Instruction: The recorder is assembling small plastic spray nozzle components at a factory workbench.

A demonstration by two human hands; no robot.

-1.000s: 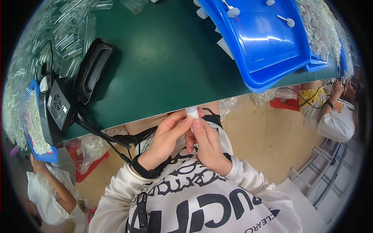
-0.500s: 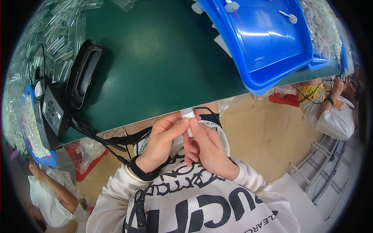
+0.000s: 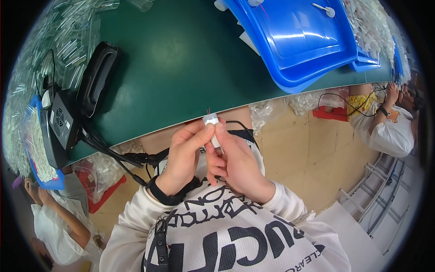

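Observation:
In front of me, by the table's near edge, a small white plastic piece (image 3: 211,119) with a greyish top stands tilted, and two thin reddish wires or threads stick up from it. My left hand (image 3: 182,152) pinches it from the left between thumb and fingers. From the other side my right hand (image 3: 236,168) presses on it with the thumb, its lower fingers curled beneath. Fingers cover much of the piece's lower part.
A blue tray (image 3: 290,77) holding a white disc with a stem (image 3: 330,12) lies at the right of the green table (image 3: 163,68). Clear tubes (image 3: 68,50), a black holder (image 3: 97,79) and a black device (image 3: 63,120) with cables are left. Co-workers sit at both sides.
My view has shifted slightly, so the tray sits higher and further left. Both hands keep their grip on the white piece; its thin reddish wires or threads now show clearly above it.

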